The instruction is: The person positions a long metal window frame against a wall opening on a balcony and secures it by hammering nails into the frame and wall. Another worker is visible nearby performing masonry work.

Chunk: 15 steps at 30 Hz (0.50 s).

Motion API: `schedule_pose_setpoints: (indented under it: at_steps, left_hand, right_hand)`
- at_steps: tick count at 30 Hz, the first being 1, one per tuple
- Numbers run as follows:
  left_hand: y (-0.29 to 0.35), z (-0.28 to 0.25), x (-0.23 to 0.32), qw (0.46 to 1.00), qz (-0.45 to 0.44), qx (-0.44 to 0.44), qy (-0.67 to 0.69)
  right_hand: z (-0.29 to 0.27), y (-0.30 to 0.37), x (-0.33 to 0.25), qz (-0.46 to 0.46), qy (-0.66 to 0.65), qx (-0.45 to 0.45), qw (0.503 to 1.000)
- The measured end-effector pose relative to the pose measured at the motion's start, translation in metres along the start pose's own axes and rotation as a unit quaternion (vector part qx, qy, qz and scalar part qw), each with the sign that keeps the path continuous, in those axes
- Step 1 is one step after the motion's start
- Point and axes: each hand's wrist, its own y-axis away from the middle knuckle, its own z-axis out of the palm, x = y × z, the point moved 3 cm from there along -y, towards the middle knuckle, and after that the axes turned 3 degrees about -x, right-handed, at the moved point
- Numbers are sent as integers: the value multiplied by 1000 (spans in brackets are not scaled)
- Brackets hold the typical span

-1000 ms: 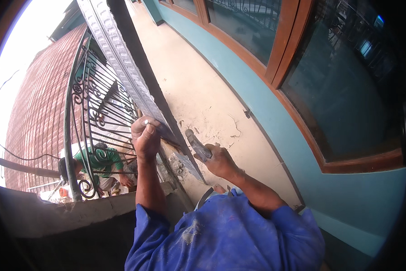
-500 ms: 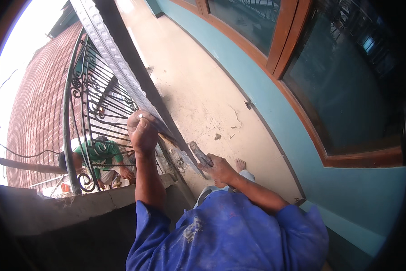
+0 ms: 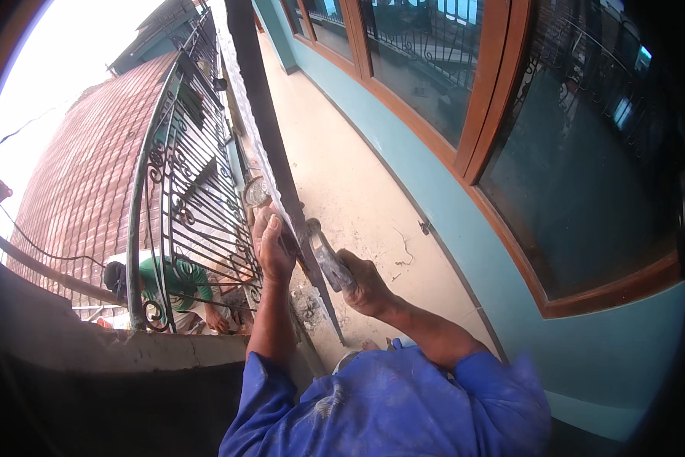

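Observation:
A long, narrow strip (image 3: 270, 126) runs steeply from the top of the view down toward my body, with a pale silvery edge and a dark side. My left hand (image 3: 274, 247) is closed at its left edge, thumb up; some fingers are hidden behind it. My right hand (image 3: 367, 286) is wrapped around a worn grey hand tool (image 3: 328, 263), which looks like a hammer. The tool's rounded end lies close to the strip's right side; whether they touch is unclear.
Black scrolled railing (image 3: 197, 206) stands at left. Beyond it, a person in a green top (image 3: 176, 282) bends low near a tiled roof (image 3: 91, 167). Debris lies on the beige floor (image 3: 380, 221). Wood-framed windows (image 3: 464, 137) line the teal wall at right.
My view has shifted, showing more of the railing and windows. My left hand has gone from the strip's face to lower along its edge. The tool has come up nearer the strip.

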Motion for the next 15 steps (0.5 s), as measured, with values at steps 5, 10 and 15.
schedule_pose_setpoints:
  at_steps: [5, 10, 15]
  left_hand:
    - [3, 18, -1, 987, 23, 93, -126]
    - [3, 28, 2, 973, 80, 139, -166]
    - [5, 26, 1, 960, 108, 151, -209]
  right_hand:
    - [-3, -9, -11, -73, -19, 24, 997]
    - [-89, -87, -113, -163, -90, 34, 982]
    - [-141, -129, -233, -265, -21, -70, 962]
